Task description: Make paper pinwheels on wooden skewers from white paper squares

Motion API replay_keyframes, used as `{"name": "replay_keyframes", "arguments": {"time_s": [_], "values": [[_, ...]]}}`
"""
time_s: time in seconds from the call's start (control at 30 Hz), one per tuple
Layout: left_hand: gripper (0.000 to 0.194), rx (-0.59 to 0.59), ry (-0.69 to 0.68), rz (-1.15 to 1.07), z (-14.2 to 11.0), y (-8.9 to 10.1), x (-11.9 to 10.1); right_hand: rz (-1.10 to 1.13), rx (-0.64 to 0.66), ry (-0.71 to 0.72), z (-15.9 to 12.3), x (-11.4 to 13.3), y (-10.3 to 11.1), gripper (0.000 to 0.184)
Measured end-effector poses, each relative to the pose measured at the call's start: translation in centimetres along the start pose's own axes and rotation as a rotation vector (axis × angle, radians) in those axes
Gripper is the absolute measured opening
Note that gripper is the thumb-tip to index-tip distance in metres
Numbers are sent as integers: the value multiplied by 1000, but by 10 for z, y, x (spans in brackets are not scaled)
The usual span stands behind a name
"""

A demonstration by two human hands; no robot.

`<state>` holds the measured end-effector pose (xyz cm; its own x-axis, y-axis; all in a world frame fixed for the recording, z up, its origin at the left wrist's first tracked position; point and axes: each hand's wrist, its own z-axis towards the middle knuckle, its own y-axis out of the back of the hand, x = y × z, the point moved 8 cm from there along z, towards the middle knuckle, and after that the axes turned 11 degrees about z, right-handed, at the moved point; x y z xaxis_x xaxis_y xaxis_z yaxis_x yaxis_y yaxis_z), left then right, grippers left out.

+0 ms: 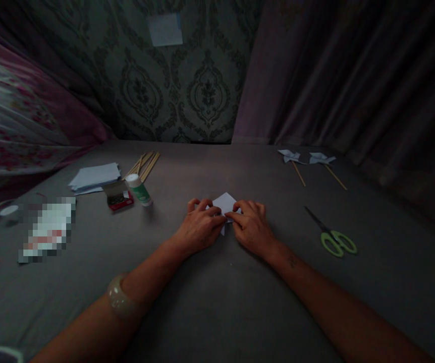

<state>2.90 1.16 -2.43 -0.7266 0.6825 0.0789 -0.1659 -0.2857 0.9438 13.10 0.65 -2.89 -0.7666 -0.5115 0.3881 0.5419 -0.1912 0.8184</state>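
Note:
A small piece of white paper (225, 202) lies at the middle of the cloth-covered surface, one corner pointing away from me. My left hand (203, 224) is closed on its left side, and my right hand (253, 227) pinches it from the right. The fingertips of both hands come close together over the paper's near part, so its folds there are mostly hidden. A small tip of paper sticks out below my left fingers. To the right of my right hand lie scissors (330, 237) with green handles, blades pointing away to the left.
At the left are a stack of white paper (95, 177), thin wooden sticks (149, 166), a white-and-green glue stick (139, 190) and an opened red box (119, 200) of small items. Two paper pinwheels on sticks, a left one (292, 157) and a right one (321, 159), lie back right.

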Motion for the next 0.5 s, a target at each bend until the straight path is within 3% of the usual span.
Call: {"name": "replay_keyframes", "arguments": {"time_s": [0.33, 0.5], "values": [[24, -11, 11, -30, -1, 2, 0, -57, 92, -14, 3, 4, -5, 25], [20, -94, 95, -76, -1, 7, 9, -70, 105, 13, 5, 8, -5, 27]]}}
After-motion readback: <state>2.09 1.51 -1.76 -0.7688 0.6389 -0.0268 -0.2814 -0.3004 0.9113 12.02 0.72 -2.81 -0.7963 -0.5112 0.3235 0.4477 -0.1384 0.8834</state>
